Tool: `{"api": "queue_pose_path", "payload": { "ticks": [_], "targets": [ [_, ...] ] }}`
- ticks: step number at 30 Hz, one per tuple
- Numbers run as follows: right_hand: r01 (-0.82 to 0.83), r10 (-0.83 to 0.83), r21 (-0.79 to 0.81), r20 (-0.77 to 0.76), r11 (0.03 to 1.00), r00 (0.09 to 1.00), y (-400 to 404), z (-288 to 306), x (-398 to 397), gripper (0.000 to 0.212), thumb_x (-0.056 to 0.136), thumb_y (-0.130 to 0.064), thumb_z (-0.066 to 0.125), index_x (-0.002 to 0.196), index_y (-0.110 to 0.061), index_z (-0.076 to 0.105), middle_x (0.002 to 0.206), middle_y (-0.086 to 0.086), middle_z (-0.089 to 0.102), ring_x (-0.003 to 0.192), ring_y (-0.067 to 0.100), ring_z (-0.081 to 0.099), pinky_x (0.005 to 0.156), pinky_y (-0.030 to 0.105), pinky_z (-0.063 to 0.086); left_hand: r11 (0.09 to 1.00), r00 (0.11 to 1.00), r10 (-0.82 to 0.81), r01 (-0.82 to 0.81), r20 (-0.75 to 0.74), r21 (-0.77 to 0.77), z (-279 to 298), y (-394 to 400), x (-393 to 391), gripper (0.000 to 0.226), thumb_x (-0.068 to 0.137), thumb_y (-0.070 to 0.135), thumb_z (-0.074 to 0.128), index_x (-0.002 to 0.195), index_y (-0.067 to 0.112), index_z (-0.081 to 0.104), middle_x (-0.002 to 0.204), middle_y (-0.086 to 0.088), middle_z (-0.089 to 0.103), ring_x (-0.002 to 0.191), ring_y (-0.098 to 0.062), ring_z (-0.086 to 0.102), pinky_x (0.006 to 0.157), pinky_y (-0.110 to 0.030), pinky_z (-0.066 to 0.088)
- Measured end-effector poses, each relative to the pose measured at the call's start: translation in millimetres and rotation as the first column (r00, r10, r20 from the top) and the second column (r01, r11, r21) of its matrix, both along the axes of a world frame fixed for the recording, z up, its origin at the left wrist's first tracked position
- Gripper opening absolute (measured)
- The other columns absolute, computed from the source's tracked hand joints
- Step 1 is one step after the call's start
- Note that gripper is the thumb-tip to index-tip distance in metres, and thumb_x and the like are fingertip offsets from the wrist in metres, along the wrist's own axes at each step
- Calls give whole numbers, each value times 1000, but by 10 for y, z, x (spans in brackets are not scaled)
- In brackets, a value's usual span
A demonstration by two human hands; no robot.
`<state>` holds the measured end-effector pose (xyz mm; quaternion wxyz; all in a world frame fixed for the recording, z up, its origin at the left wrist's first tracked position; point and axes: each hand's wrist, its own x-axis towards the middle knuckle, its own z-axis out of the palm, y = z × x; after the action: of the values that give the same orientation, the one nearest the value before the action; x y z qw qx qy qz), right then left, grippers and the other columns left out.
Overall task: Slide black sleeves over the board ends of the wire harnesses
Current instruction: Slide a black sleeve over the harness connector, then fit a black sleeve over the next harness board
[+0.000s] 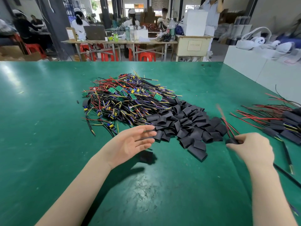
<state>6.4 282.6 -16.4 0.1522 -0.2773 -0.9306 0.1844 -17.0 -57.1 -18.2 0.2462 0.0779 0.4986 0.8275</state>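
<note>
I'm holding a sleeved harness (232, 141) in my right hand (254, 149), fingers pinched together on the black sleeve end, and I'm judging this one as done and heading for the finished pile (286, 124) lying at the right edge of the green table (48, 111). My left hand (130, 144) is hanging open, fingers spread and gripping nothing, just beside the near edge of the heap of loose black sleeves (187, 126); a dark blurred shape (146, 156) is sitting under its fingertips, possibly a sleeve, too smeared to call. The bare harnesses (127, 98) are lying in a tangle at mid-table, touching the sleeve heap on its left. To do the step well, I'm thinking: drop the done piece with its sleeve end matching the others in the finished pile, take one sleeve only from the heap's edge with the left hand, squeeze it so the mouth is opening round, then pull one harness free by its wires rather than its board so neighbours aren't dragging along, and feed the board in flat along the sleeve's bore. Orientation: the held harness is running its long axis from the sleeve end at my fingers, with red and black wires pointing up and away toward the far left, blurred; a black cable (286, 175) is trailing near my wrist toward the lower right, and whether it's part of this piece I can't tell.
</note>
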Motion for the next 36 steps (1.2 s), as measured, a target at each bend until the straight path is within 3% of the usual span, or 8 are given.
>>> {"api": "queue_pose_path", "payload": {
  "ticks": [8, 12, 16, 18, 20, 25, 31, 36],
  "targets": [
    [69, -64, 84, -59, 994, 996, 59, -101, -76, 26, 79, -11, 68, 104, -6, 70, 104, 28, 54, 99, 44, 49, 71, 40, 43, 1000, 1000, 18, -18, -18, 5, -15, -51, -18, 38, 85, 24, 58, 119, 9, 70, 115, -11, 68, 96, -21, 67, 80, -28, 56],
    [-264, 252, -21, -237, 964, 938, -140, -23, -63, 16, 74, -23, 78, 88, -17, 75, 86, 6, 71, 86, 28, 63, 74, 32, 46, 996, 994, 66, -72, -88, -60, -14, -57, -30, 36, 84, 22, 59, 116, 9, 70, 111, -10, 69, 92, -20, 67, 78, -28, 56],
    [-497, 490, -119, -84, 859, 868, -358, -1, -68, 26, 61, -52, 81, 66, -30, 69, 64, -19, 66, 64, -7, 58, 62, 20, 42, 946, 932, 218, -274, -289, -171, 2, -126, -90, 22, 88, 7, 63, 107, 6, 71, 100, -10, 72, 83, -17, 66, 71, -24, 55],
    [-525, 523, -61, -43, 849, 851, -389, -29, -79, 26, 61, -52, 82, 76, -34, 70, 72, -19, 64, 66, -7, 53, 64, 22, 40, 830, 849, 292, -454, -441, -325, 4, -173, -166, 19, 90, -1, 59, 102, 8, 72, 96, -6, 73, 82, -13, 66, 69, -21, 53],
    [-559, 559, -46, -19, 828, 829, -416, -42, -94, 27, 65, -44, 83, 86, -30, 74, 73, -17, 62, 65, 0, 53, 66, 25, 42, 595, 723, 281, -647, -631, -477, 0, -224, -280, 22, 88, -5, 61, 96, 12, 73, 94, -1, 73, 81, -8, 65, 72, -15, 50],
    [-577, 576, -33, -34, 816, 816, -481, -51, -109, 21, 67, -36, 84, 82, -27, 73, 73, -13, 66, 67, 8, 60, 68, 29, 49, 146, 509, 189, -860, -840, -488, 33, -396, -638, 31, 82, -1, 64, 113, 8, 67, 110, -9, 63, 94, -20, 59, 86, -26, 43],
    [-580, 577, -22, -78, 814, 813, -486, -55, -111, 19, 65, -39, 82, 73, -30, 67, 67, -19, 63, 65, -2, 55, 61, 26, 43, -54, 514, 1, -857, -858, -513, 142, -480, -1078, 35, 92, 11, 58, 126, 1, 58, 122, -19, 58, 116, -34, 50, 96, -43, 41],
    [-571, 558, -14, -189, 821, 808, -531, -26, -85, 20, 68, -42, 80, 80, -32, 67, 79, -17, 65, 72, 7, 59, 69, 27, 47, -104, 546, -202, -837, -813, -537, 238, -447, -1308, 51, 96, 9, 53, 144, 6, 38, 141, -21, 41, 130, -36, 36, 98, -50, 42]
  ]
}}
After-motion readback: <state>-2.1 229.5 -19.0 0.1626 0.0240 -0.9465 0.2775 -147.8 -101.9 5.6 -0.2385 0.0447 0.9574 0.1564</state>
